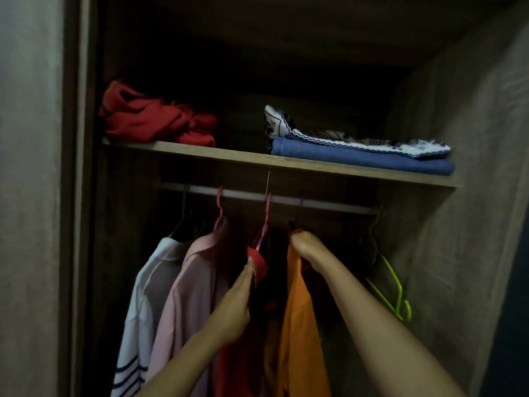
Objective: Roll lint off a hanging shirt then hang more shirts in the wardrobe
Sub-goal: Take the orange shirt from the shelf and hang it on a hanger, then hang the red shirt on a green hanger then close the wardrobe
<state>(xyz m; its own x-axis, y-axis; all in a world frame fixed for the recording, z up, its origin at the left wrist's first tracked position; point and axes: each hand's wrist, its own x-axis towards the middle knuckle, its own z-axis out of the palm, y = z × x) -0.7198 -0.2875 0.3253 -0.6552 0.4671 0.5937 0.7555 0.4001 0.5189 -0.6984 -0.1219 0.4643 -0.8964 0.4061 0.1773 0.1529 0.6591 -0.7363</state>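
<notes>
While both arms reach into the dim wardrobe (429, 138), the left hand (237, 305) has its fingers straight and pressed together, flat against the red shirt (259, 265) near its collar, and that shirt hangs from a pink hanger (264, 222) on the rail (329, 204). The right hand (307, 247) is curled round the top of the orange shirt (297, 325), gripping it at the shoulder just under the rail, so the orange one sits right beside the red one. Left of those hang a pink shirt (189, 287) and a white shirt (143, 296) with dark stripes low down. Over on the right end of the rail there are a couple of bare green hangers (392, 285), well apart from the hands. Up on the shelf (229, 154) there's a crumpled red cloth (154, 121) on the left, and on the right a folded blue piece (363, 157) with a white patterned one (343, 138) lying on top. It's pretty dark in there, so finer detail is hard to make out.
</notes>
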